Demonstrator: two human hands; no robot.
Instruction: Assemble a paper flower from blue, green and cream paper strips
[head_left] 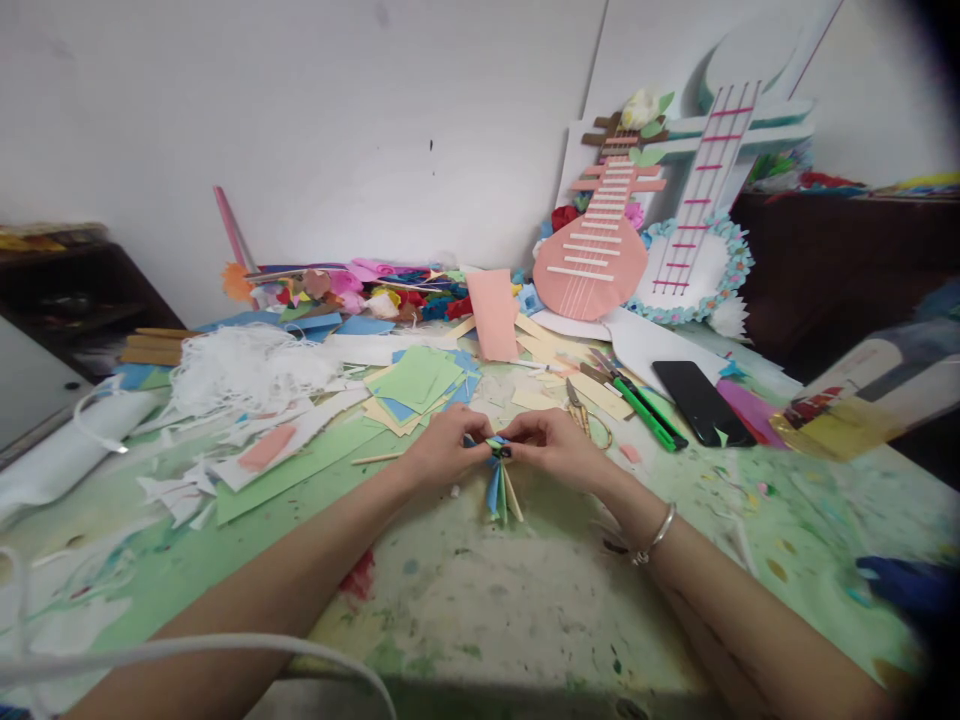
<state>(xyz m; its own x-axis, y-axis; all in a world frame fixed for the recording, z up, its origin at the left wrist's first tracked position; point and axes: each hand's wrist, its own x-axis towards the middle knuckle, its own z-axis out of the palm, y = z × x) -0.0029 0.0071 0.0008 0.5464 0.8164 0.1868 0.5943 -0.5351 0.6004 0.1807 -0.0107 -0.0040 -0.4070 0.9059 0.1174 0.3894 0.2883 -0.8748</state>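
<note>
My left hand (444, 447) and my right hand (551, 444) meet at the middle of the paint-stained table (480, 600). Both pinch a small bundle of folded paper strips (500, 480), blue, green and cream, which fans downward toward me. The fingers of each hand are closed on the top of the bundle, where a dark band seems to bind it. A silver bangle (655, 535) circles my right wrist.
A stack of coloured paper squares (416, 385) lies behind my hands. Scissors (581, 410), a green cutter (649, 410) and a black phone (701, 402) lie to the right. White shreds (240, 368) sit left. Paper instrument models (600, 240) lean on the wall.
</note>
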